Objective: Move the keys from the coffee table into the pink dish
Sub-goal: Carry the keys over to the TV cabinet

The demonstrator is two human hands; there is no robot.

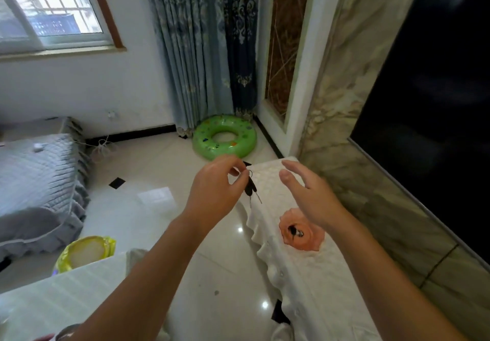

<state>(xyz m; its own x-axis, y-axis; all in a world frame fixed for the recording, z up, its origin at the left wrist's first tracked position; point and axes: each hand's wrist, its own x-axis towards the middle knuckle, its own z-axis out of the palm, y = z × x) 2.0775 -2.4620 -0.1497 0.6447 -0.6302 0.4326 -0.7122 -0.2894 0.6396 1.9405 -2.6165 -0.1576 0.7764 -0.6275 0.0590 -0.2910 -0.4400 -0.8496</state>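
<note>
My left hand [216, 185] pinches a ring of keys [250, 187] with black heads, which dangle in the air above the left edge of a white-covered surface [313, 274]. The pink dish [302, 230] sits on that cover, below and to the right of the hanging keys, and a small dark key-like item lies inside it. My right hand [309, 192] hovers just above the dish with fingers spread and nothing in it, partly hiding the dish's far rim.
A green swim ring [224, 137] lies on the tiled floor by the curtain. A grey-covered sofa [39, 181] stands at left, a yellow bag [84, 252] beside a white-covered table [61, 295] at bottom left. A marble wall and dark screen are at right.
</note>
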